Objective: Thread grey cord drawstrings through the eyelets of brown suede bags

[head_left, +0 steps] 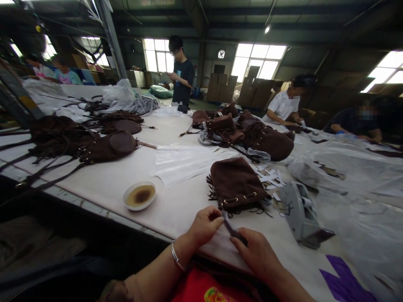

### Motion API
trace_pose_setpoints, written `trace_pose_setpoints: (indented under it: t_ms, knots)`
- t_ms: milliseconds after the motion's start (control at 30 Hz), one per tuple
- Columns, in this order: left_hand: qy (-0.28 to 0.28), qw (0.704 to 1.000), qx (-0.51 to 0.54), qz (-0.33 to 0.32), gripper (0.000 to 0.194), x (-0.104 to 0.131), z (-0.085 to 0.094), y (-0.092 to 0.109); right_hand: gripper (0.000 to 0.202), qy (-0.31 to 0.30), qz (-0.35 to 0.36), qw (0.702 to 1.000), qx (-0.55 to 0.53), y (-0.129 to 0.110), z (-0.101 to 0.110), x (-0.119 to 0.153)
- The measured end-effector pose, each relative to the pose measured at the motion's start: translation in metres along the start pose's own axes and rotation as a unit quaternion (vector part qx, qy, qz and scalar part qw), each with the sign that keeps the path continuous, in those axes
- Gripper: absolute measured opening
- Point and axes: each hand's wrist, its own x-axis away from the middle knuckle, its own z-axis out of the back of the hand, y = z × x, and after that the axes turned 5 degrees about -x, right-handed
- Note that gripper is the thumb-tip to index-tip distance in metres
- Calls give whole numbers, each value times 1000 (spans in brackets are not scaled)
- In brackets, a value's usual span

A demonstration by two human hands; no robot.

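Observation:
A brown fringed bag (237, 180) with gold eyelets along its edge lies on the white table (103, 180) just beyond my hands. From its near corner a narrow dark strap (232, 230) runs towards me. My left hand (206, 226), with a silver bangle on the wrist, is closed, thumb and forefinger pinching the strap close to the bag. Lower and to the right, my right hand (256, 249) is closed round the same strap, its thumb on top. The strap's far end is hidden in my right palm.
To the left stand a white bowl (127, 201) of brownish liquid and several brown bags (107, 147). More bags (267, 140) are piled beyond. At right are a grey tape dispenser (302, 214), plastic sheeting (355, 167) and purple strips (344, 277). Several people are around the table.

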Motion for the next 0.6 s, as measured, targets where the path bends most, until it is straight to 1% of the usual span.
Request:
trace_pose_setpoints:
  t_ms: [100,200,267,300,367,400,500,533,600]
  knots:
    - [24,998,-58,-28,7,-4,2,2,24,-2,1,1000,11,0,-4,1]
    - [65,987,-103,-103,7,-8,5,1,25,-23,-2,1000,1,-3,-4,2]
    - [72,979,-106,-156,9,-12,8,0,23,-31,0,999,-35,-5,-2,0]
    - [68,978,-103,-169,10,-14,9,-1,25,-28,4,998,-56,-5,-1,-3]
    - [53,981,-96,-162,11,-18,12,-2,31,-3,23,996,-89,-3,2,-12]
    - [48,983,-92,-151,12,-20,13,-2,32,20,37,994,-98,-2,4,-18]
    - [46,987,-88,-130,13,-23,14,-2,29,87,97,987,-98,0,9,-42]
    - [47,986,-89,-130,14,-24,14,-2,27,98,120,984,-89,-1,11,-50]
    - [47,986,-90,-134,15,-25,14,-1,26,99,165,980,-60,-5,14,-64]
